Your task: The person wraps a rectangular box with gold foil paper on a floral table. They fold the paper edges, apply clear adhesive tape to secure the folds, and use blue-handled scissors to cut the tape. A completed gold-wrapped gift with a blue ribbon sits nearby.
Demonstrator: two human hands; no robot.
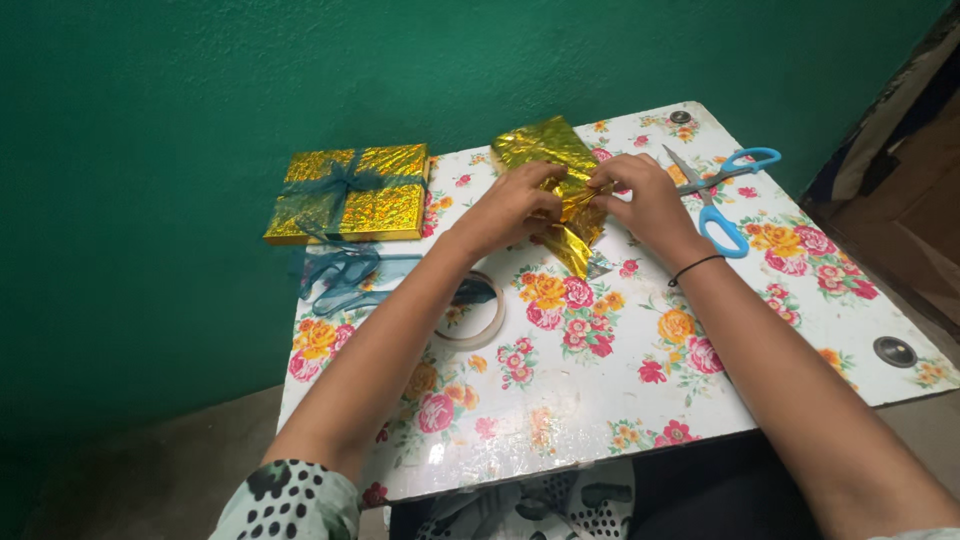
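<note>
1. Both hands are on the gold foil parcel (560, 185) near the far edge of the flowered table (640, 400). The left hand (515, 205) has its fingers curled down on the near side of the foil, and the right hand (640, 195) meets it from the other side, fingertips pinching a fold of the foil where the two come together. Neither hand is spread flat.

2. Looks to me like the folding and creasing stage of wrapping: the foil is bunched at the near end and a loose flap sticks out toward the camera. Nothing visibly holds that seam shut besides the fingers, so I'd guess one hand has to keep pressure on it while anything else gets picked up.

3. Around it: a tape roll (470, 310) sits on the table right under the left forearm, so that arm is in the way of it. Blue-handled scissors (715, 190) lie just beyond the right wrist, easy to get at. A finished gold box (350, 192) tied with teal ribbon sits at the table's left corner, with loose teal ribbon (345, 275) piled beside it.

4. Green wall (200, 80) behind everything.
</note>
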